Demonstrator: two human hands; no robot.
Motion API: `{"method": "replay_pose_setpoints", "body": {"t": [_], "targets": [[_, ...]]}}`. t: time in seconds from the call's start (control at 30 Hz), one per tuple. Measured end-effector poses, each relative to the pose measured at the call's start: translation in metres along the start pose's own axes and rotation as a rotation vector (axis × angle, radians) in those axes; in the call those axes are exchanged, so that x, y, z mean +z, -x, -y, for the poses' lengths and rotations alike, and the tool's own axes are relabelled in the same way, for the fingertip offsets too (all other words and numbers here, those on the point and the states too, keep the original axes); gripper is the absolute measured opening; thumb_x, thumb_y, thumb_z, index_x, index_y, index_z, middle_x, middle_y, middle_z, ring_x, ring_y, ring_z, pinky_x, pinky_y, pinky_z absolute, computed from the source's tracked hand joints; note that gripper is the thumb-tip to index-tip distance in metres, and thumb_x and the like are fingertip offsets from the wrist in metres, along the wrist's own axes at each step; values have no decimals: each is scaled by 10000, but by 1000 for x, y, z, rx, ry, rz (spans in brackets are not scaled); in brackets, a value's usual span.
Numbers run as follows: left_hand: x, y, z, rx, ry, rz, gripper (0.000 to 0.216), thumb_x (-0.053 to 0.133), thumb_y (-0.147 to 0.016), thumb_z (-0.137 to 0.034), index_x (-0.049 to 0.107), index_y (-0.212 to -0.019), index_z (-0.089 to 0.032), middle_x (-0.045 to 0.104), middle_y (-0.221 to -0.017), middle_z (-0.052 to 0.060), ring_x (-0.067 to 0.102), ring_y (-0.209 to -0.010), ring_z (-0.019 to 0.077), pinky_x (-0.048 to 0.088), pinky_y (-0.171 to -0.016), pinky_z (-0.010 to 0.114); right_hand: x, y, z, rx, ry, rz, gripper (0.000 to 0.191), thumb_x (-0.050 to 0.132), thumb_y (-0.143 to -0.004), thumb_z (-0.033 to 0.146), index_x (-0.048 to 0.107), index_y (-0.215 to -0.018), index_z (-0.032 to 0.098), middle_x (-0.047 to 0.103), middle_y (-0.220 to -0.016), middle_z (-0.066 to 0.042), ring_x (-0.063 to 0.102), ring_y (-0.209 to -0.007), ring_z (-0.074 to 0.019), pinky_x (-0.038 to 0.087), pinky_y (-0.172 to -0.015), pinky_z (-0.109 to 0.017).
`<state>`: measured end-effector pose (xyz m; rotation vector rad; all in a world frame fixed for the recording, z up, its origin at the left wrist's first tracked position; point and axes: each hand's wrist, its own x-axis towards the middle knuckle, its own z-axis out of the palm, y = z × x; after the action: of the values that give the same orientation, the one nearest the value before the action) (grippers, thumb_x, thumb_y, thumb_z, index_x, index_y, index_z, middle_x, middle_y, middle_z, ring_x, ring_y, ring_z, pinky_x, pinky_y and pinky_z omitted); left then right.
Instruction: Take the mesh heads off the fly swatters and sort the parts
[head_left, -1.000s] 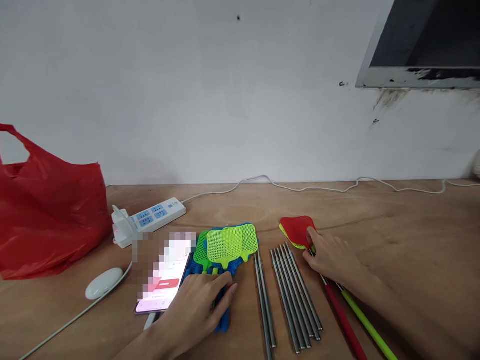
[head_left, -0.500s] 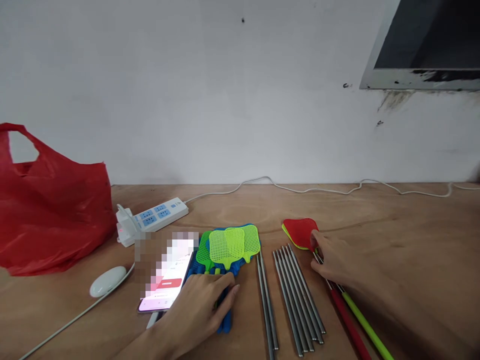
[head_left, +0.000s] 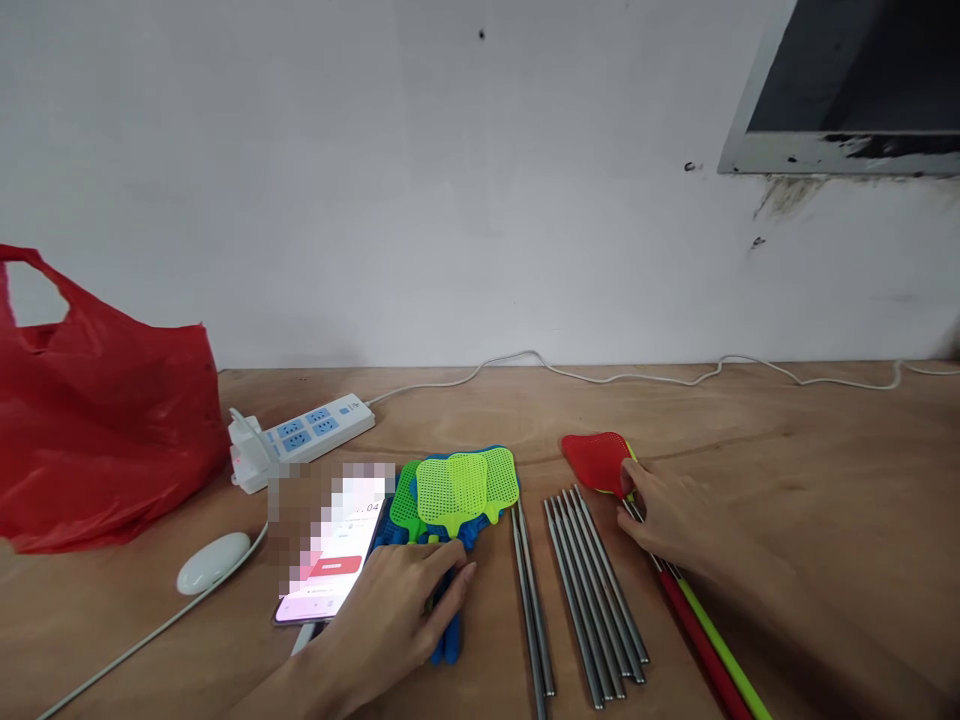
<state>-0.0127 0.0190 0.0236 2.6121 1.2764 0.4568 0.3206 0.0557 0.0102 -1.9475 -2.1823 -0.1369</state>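
Note:
My right hand (head_left: 656,510) is closed round the thin metal necks of two fly swatters lying slantwise on the table. One has a red mesh head (head_left: 596,460) and a red handle (head_left: 705,640); the other's yellow-green head is mostly hidden beneath it, its yellow-green handle (head_left: 724,650) alongside. On the left, my left hand (head_left: 405,610) curls over the blue grips (head_left: 452,640) of a pile of fly swatters with yellow-green (head_left: 450,490), green and blue heads. Between the hands lie several steel rods (head_left: 596,600) side by side, with a pair of rods (head_left: 532,610) nearer the pile.
A lit phone (head_left: 334,565), partly pixelated, lies beside my left hand. Further left are a white mouse-shaped object (head_left: 214,563) on a cable, a white power strip (head_left: 322,425) and a red plastic bag (head_left: 112,420). A white cord (head_left: 622,378) runs along the wall.
The red swatter has turned slightly over the yellow-green one, and their handles have come closer together and shifted left. My left hand stays on the pile; the view has moved a little.

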Motion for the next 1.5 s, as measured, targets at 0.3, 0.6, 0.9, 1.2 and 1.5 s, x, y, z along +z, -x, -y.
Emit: {"method": "replay_pose_setpoints", "body": {"t": [0.3, 0.6, 0.9, 1.2, 1.5], "targets": [[1, 0, 8, -76, -177, -194, 299, 328, -1035, -333, 579, -918, -220, 634, -619, -5, 628, -513, 224, 313, -481, 292, 0, 4, 25, -180, -121, -124, 119, 513, -919, 242, 494, -802, 233, 640, -783, -14, 604, -696, -200, 347, -628, -301], [-7, -3, 12, -117, -261, -206, 206, 390, -930, -220, 595, -916, -215, 719, -904, 55, 699, -786, 260, 482, -634, 343, 4, 10, 34, -380, -273, -123, 103, 503, -928, 166, 515, -848, 228, 612, -779, 1, 581, -705, -189, 383, -647, -307], [-2, -4, 12, -134, -438, -134, 245, 434, -1000, -353, 600, -911, -197, 703, -828, 66, 690, -744, 271, 492, -613, 345, 3, 10, 35, -423, -277, -133, 116, 489, -939, 167, 539, -847, 216, 617, -773, -9, 580, -691, -188, 400, -647, -312], [2, -5, 13, -25, -512, -138, 232, 397, -1014, -289, 551, -870, -194, 688, -800, 68, 684, -717, 268, 509, -625, 367, -1, 11, 38, -409, -275, -124, 122, 509, -917, 141, 550, -831, 218, 619, -756, -4, 574, -681, -174, 405, -645, -297], [1, 1, 8, 62, -331, -353, 111, 438, -982, -312, 419, -914, -226, 606, -703, 20, 613, -589, 235, 449, -547, 316, -4, 13, 40, -461, -328, -139, 117, 506, -929, 151, 556, -842, 209, 607, -755, -5, 561, -686, -172, 417, -653, -301]]}}
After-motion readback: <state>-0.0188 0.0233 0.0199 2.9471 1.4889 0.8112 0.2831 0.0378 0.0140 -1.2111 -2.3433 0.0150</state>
